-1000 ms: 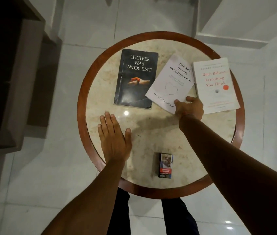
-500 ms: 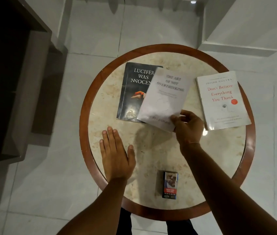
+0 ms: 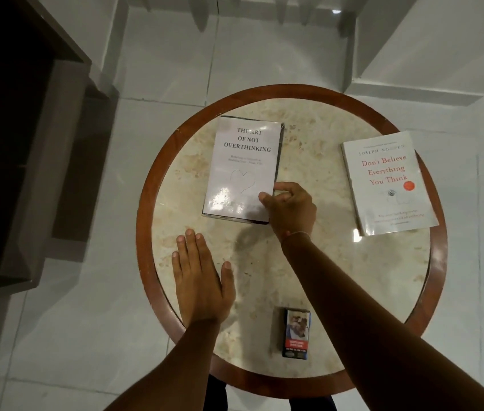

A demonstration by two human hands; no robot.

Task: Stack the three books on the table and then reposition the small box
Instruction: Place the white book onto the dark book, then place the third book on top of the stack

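Round table (image 3: 323, 262) — right hand (image 3: 291, 207) on white book (image 3: 243, 170)

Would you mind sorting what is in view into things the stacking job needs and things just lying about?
For the job:
Overthinking book, on a dark book of which only edges show
Don't Believe book
small box
round table

Just there:
dark cabinet
white step

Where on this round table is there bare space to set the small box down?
Bare marble lies between the stacked pale book and the red-titled book, along the far rim of the table, and nearer, between the right forearm and the right rim. The near left is crowded by the flat left hand; the small box sits beside it.
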